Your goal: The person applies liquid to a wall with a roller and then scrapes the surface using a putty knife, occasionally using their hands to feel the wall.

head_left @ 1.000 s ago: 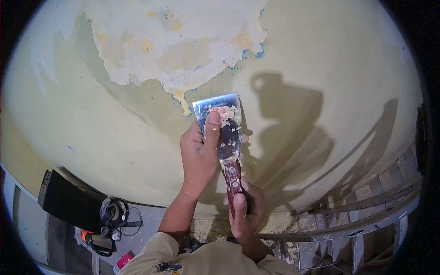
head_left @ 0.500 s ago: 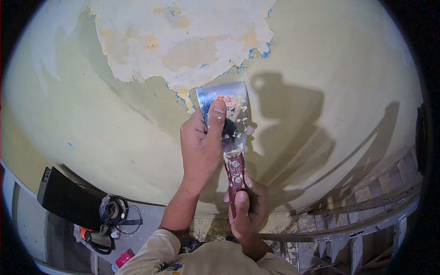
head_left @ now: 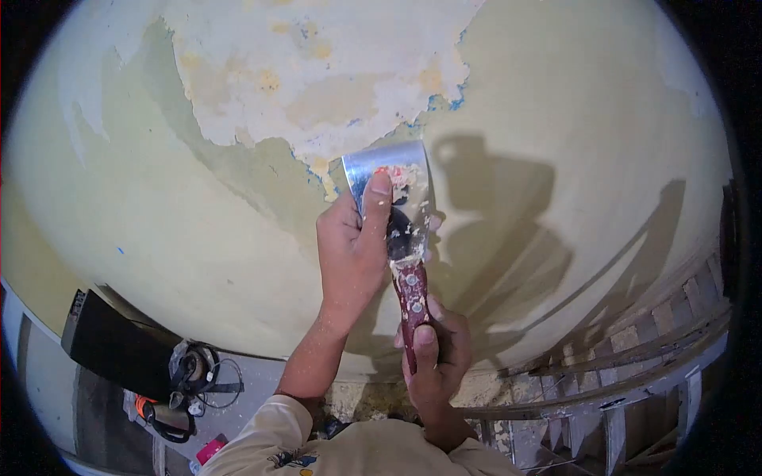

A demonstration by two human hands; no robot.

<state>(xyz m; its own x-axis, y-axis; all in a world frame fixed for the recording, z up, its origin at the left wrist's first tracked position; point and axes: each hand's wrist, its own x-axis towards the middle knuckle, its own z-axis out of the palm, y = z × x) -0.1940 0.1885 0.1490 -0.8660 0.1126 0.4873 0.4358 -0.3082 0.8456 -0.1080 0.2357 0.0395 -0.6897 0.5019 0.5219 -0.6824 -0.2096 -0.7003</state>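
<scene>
A broad metal putty knife [head_left: 406, 214] with a dark red riveted handle is held blade up against the wall, paint flakes stuck to its blade. My left hand [head_left: 355, 246] grips the blade, thumb pressed on its face and fingers behind it. Lower down, my right hand [head_left: 435, 353] is wrapped round the handle's end, thumb lying along it. The blade's top edge overlaps the lower border of a bare white patch [head_left: 262, 103], where ragged pale-green paint [head_left: 262, 163] and blue specks show.
A black panel [head_left: 119, 349] stands at lower left beside coiled cables [head_left: 194, 369] and a tool with a black and orange cord [head_left: 167, 416]. Something pink [head_left: 210, 450] lies near my left sleeve. Wooden railings [head_left: 603, 404] run along the lower right. Shadows fall across the wall at right.
The view has shifted slightly. Both hands keep their hold on the putty knife, which stays near the paint edge; the right hand sits a little higher on the handle.
</scene>
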